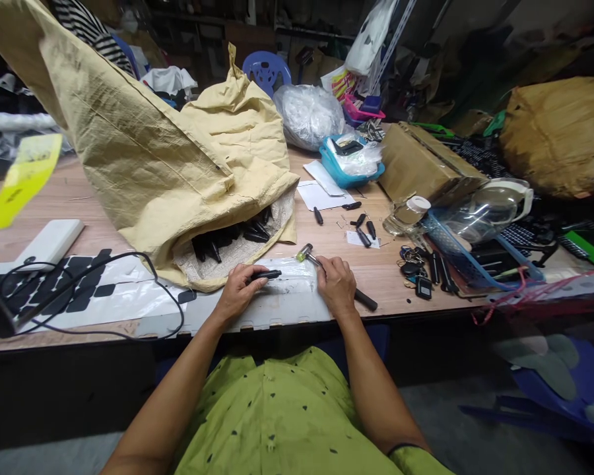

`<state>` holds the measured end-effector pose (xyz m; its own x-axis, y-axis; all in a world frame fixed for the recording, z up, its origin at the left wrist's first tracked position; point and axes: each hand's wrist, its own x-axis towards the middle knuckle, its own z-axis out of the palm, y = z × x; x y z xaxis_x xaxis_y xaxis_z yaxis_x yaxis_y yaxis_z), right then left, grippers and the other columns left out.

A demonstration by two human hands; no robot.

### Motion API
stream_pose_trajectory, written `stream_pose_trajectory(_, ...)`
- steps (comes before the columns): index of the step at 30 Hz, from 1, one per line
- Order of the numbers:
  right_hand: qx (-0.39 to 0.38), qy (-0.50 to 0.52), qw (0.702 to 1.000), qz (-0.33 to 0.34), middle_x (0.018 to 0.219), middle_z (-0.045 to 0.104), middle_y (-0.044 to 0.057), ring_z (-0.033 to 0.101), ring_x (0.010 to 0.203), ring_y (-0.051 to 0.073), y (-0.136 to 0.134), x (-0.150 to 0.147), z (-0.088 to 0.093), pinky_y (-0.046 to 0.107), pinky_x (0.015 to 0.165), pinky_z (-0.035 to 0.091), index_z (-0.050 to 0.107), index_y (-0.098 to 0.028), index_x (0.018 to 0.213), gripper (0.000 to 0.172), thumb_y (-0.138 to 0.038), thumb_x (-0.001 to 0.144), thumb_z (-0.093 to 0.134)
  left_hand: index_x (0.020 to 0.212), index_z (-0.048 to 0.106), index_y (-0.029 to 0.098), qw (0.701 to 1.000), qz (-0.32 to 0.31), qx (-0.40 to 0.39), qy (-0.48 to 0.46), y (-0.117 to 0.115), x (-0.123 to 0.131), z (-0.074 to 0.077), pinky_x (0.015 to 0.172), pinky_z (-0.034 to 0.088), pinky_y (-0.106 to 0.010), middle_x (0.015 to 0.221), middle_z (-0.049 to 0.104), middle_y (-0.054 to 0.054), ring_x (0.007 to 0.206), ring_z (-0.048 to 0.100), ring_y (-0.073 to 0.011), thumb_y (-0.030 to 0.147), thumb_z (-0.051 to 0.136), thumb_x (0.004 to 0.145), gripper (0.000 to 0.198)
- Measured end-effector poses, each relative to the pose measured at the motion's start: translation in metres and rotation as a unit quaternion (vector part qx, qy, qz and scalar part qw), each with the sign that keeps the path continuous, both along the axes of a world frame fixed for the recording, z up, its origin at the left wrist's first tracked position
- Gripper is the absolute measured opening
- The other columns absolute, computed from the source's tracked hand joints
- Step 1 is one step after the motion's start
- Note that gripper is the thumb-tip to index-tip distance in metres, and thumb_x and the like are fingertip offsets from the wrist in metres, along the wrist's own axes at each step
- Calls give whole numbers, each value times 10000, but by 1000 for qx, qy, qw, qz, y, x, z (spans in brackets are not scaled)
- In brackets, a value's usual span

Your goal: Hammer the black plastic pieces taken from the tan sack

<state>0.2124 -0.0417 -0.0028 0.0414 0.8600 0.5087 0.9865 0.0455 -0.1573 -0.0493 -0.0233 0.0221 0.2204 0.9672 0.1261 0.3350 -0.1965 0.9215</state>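
My left hand pinches a small black cylindrical piece, its free end pointing right over a pale taped board. My right hand is closed round the shaft of a hammer. The hammer's head is at the upper left of that hand, and its dark grip sticks out to the lower right. A gap separates the hammer head from the black piece. Behind my left hand, a large beige sack lies with its mouth towards me, and several black pieces show inside.
Several loose black pieces and white papers lie beyond my right hand. Keys, a blue basket, a glass jar and a cardboard box are to the right. A black cable loops at left near a white box.
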Motion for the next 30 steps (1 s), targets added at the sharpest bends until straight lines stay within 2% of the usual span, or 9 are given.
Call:
stream_pose_trajectory(4, 12, -4, 1000, 8, 882, 591, 58, 485, 839, 215, 0, 1, -2, 316, 725, 359, 725, -246, 1125, 301, -152, 919, 526, 961, 775, 208, 985, 12, -54, -161, -5, 2, 13, 895, 449, -368, 854, 701, -50, 893, 615, -238, 467, 716, 809, 306)
stream_pose_trajectory(8, 22, 5, 1000, 8, 879, 591, 57, 485, 829, 212, 0, 2, -3, 315, 711, 360, 728, -245, 1118, 302, -141, 911, 534, 902, 759, 163, 947, 18, -122, -297, -14, 8, 29, 763, 459, -315, 722, 694, -47, 741, 587, -192, 555, 741, 806, 404)
stream_pose_trajectory(11, 16, 5, 1000, 6, 888, 592, 59, 488, 838, 213, 0, 2, -4, 316, 717, 366, 728, -248, 1126, 306, -143, 912, 536, 863, 733, 142, 895, 18, -220, -387, -21, 13, 33, 606, 407, -267, 617, 638, -27, 586, 511, -143, 521, 766, 805, 385)
stream_pose_trajectory(14, 9, 3, 1000, 3, 886, 586, 60, 485, 848, 215, 0, 2, -4, 320, 724, 371, 729, -252, 1131, 310, -145, 910, 539, 832, 702, 133, 830, 6, -323, -454, -27, 17, 32, 547, 375, -243, 546, 549, 5, 505, 455, -117, 391, 727, 862, 260)
stream_pose_trajectory(18, 8, -1, 1000, 1, 893, 589, 61, 482, 855, 215, 0, 1, -4, 321, 732, 374, 727, -247, 1134, 304, -153, 910, 544, 838, 674, 132, 751, -15, -423, -508, -36, 24, 32, 536, 383, -241, 525, 432, 35, 475, 411, -113, 243, 585, 949, 181)
stream_pose_trajectory(23, 3, 0, 1000, 5, 888, 582, 59, 475, 843, 212, 1, 0, -3, 315, 734, 372, 727, -245, 1132, 317, -139, 902, 536, 849, 647, 134, 667, -31, -496, -555, -44, 33, 38, 521, 345, -238, 532, 328, 61, 464, 357, -111, 159, 518, 964, 174)
stream_pose_trajectory(26, -1, 4, 1000, 6, 887, 582, 60, 475, 840, 214, 1, 0, -1, 317, 730, 367, 727, -245, 1129, 315, -142, 904, 532, 879, 652, 134, 642, -29, -514, -569, -47, 37, 39, 506, 304, -231, 512, 267, 77, 442, 319, -109, 131, 491, 962, 182)
stream_pose_trajectory(30, -6, 12, 1000, 7, 898, 585, 65, 475, 845, 217, 1, -1, 1, 321, 729, 363, 722, -245, 1127, 307, -146, 911, 528, 858, 640, 144, 638, -49, -523, -564, -49, 38, 35, 495, 287, -226, 502, 229, 81, 435, 291, -112, 184, 479, 984, 208)
